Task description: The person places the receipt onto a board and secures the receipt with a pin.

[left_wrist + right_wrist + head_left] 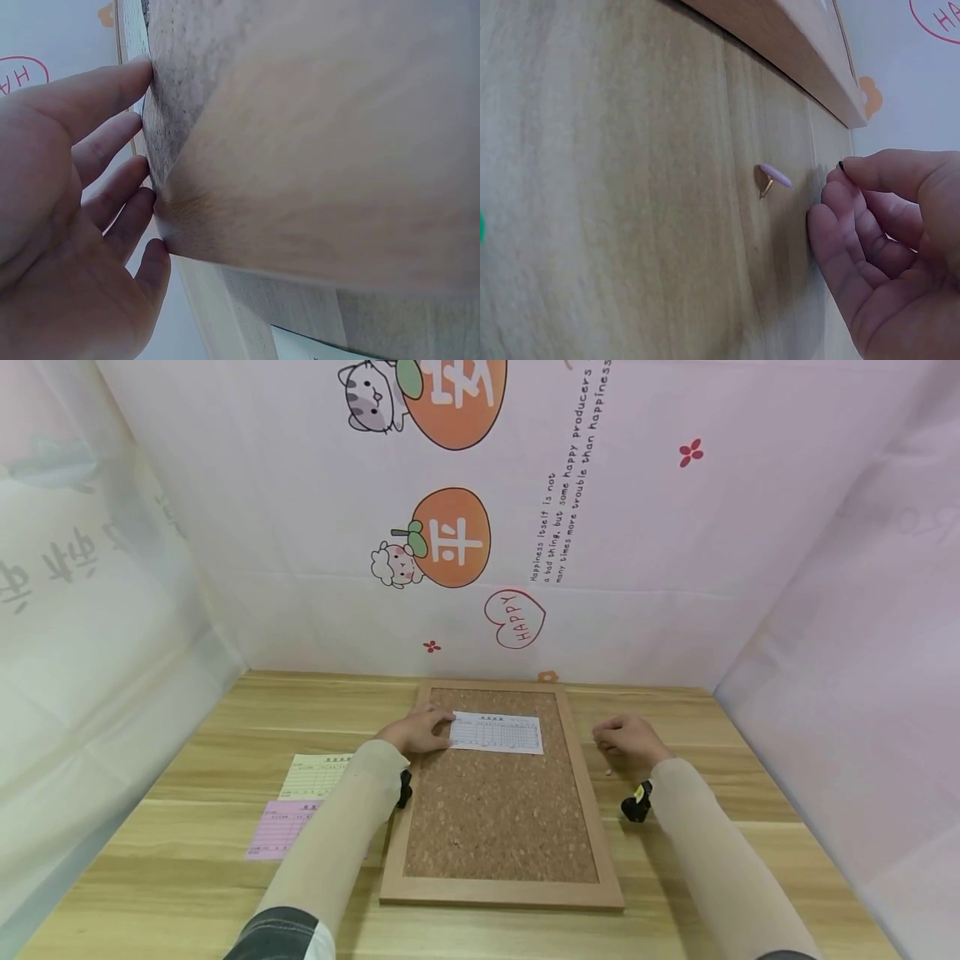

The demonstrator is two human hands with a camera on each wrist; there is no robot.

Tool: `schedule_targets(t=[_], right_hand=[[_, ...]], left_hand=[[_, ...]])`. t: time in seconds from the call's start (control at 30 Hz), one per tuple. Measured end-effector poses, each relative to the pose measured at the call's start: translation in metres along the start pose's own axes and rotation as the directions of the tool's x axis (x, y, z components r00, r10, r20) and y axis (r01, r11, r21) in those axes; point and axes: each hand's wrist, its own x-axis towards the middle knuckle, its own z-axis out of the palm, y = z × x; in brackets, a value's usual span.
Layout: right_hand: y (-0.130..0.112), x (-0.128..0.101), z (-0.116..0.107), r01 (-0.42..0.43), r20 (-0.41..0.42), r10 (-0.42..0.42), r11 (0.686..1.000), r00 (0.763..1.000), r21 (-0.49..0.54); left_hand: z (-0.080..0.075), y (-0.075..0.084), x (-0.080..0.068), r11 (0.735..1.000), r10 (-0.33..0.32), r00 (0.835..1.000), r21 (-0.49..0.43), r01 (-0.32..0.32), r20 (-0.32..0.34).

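A white printed slip point(497, 733) lies across the upper part of a wood-framed corkboard point(502, 818). At the slip's left end, my left hand point(422, 731) rests with thumb and fingertips on its edge, over the board's left frame. In the left wrist view those fingers are fairly straight along the board. Off the board's right side, my right hand point(632, 737) is low over the table. Between its thumb and forefinger it pinches a small dark thumbtack point(841, 166), mostly hidden by the fingertips. Close by, a lilac thumbtack point(776, 175) lies on its side on the wood.
Left of the board, a yellow slip point(318, 774) and a pink slip point(281, 827) lie on the wooden table point(187, 835), partly behind my left forearm. A green thing point(481, 226) shows at the right wrist view's edge. A printed cloth point(637, 568) hangs behind the table.
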Motion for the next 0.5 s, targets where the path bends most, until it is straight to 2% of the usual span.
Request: schedule_targets(t=[0.13, 0.5], right_hand=[[-0.0006, -0.0005, -0.0022, 0.027, 0.022, -0.028, 0.998, 0.999, 0.049], [-0.0036, 0.0039, -0.0021, -0.005, 0.061, -0.002, 0.993, 0.998, 0.115]], left_hand=[[0.0007, -0.0006, 0.0003, 1.0, -0.002, 1.0, -0.003, 0.002, 0.002], [-0.0008, 0.0005, -0.0005, 1.0, -0.008, 1.0, 0.003, 0.008, 0.008]])
